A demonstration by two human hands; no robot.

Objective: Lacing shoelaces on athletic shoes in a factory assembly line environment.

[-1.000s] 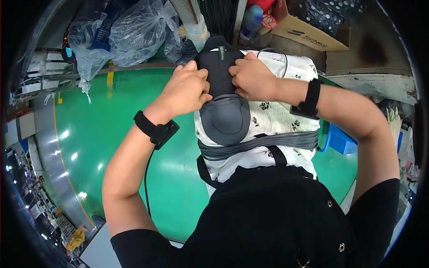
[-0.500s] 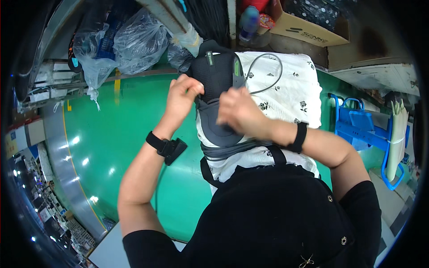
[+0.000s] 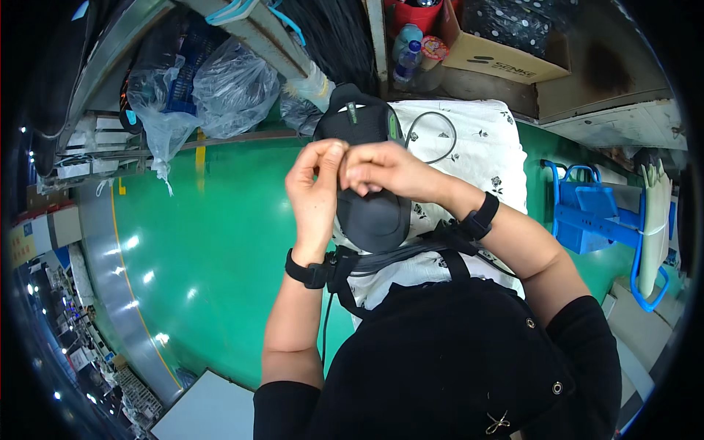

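My left hand [image 3: 314,180] is closed in a pinch, thumb against forefinger. Right beside it, my right hand [image 3: 389,170] has its fingers curled, and the two sets of fingertips meet. Anything between them is too small or hidden to make out. Below both hands lies a dark grey padded piece [image 3: 372,221] with a mesh upper part and small green tags; the hands cover its middle. It rests on a white cloth [image 3: 493,150] printed with black flowers. A thin grey cord [image 3: 455,136] loops over the cloth to the right of the padded piece.
Clear plastic bags [image 3: 236,77] hang at the upper left beside a metal post [image 3: 257,33]. A cardboard box [image 3: 506,64] and a bottle [image 3: 408,61] stand on a shelf at the back. To the right is a blue metal frame [image 3: 598,213]. The floor [image 3: 220,235] is green.
My left hand has moved right and my right hand up and slightly left, so their fingertips now meet above the padded piece. Before, they were apart on either side of it.
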